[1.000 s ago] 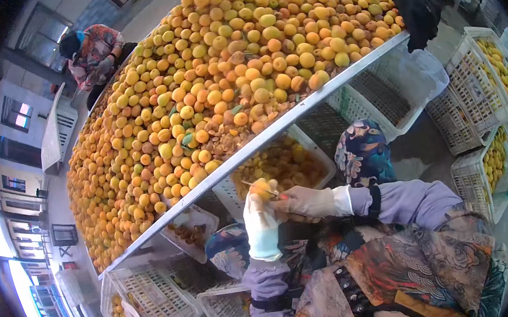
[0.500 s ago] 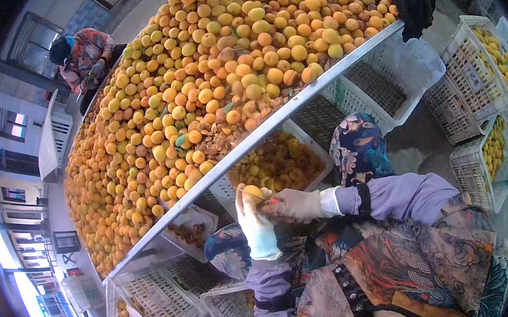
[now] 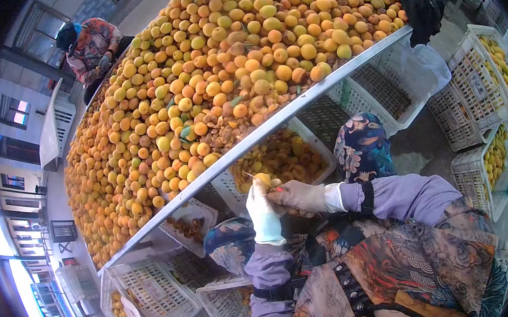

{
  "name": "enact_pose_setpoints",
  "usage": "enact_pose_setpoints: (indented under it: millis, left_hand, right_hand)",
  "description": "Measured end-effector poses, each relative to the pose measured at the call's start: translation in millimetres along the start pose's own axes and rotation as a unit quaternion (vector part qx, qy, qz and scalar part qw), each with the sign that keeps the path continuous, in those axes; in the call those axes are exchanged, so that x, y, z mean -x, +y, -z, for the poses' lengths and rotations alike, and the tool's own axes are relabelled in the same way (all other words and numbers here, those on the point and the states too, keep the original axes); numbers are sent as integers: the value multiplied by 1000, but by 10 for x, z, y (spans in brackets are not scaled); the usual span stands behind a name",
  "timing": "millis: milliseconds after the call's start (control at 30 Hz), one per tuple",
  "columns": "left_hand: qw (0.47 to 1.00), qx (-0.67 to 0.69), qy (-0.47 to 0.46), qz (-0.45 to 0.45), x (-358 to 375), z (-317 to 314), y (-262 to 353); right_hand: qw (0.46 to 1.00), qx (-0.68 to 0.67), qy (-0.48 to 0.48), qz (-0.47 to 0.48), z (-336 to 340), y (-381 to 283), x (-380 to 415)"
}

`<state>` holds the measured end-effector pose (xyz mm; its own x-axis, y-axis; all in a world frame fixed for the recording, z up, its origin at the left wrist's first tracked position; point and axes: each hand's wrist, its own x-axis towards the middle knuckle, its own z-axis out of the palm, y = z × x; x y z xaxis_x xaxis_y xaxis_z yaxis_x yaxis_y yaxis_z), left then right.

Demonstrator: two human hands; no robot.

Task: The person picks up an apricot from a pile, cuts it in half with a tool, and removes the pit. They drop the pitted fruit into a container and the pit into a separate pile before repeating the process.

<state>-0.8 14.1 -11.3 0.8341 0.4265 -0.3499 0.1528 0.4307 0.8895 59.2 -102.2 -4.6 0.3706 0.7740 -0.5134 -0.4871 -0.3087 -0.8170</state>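
Note:
My left hand [image 3: 263,214], in a whitish glove, is closed on a yellow apricot [image 3: 263,179] just beyond the table's metal edge [image 3: 297,103]. Touching it from the right, my right hand [image 3: 300,197], in a beige glove, grips a small knife; a bit of red handle shows by its fingers, and the thin blade [image 3: 249,174] sticks out past the fruit. Beneath both hands lies a crate of opened apricots [image 3: 290,155]. A large heap of whole apricots [image 3: 198,84] covers the sloping table, with torn pieces near its edge.
A co-worker [image 3: 92,49] sits at the far left side of the heap. Crates holding yellow fruit [image 3: 476,88] are stacked at the right. More white crates [image 3: 151,294] stand at the lower left. Dark cloth [image 3: 416,5] hangs over the table's right corner.
The blade now shows across the apricot, where it was hidden before. My hands have drawn closer together around the fruit. The whole view has shifted slightly.

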Motion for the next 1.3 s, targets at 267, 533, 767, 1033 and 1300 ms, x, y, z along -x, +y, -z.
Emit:
enact_pose_setpoints:
  millis: [267,533,767,1033,1300]
  left_hand:
    - [995,50,-8,92,-32,39,21]
    - [968,215,-84,95,24,-28,-13]
    - [982,140,-98,-80,-63,156,-24]
    - [842,-395,-9,-368,206,-102,144]
    - [743,-497,33,-447,152,-172,25]
  right_hand:
    - [973,-197,-118,-19,-64,133,-74]
    - [931,-296,-211,-42,-23,-25,86]
    - [995,-68,2,67,5,-314,381]
    - [935,-266,119,203,91,-94,-112]
    - [920,-305,146,201,-39,-33,-118]
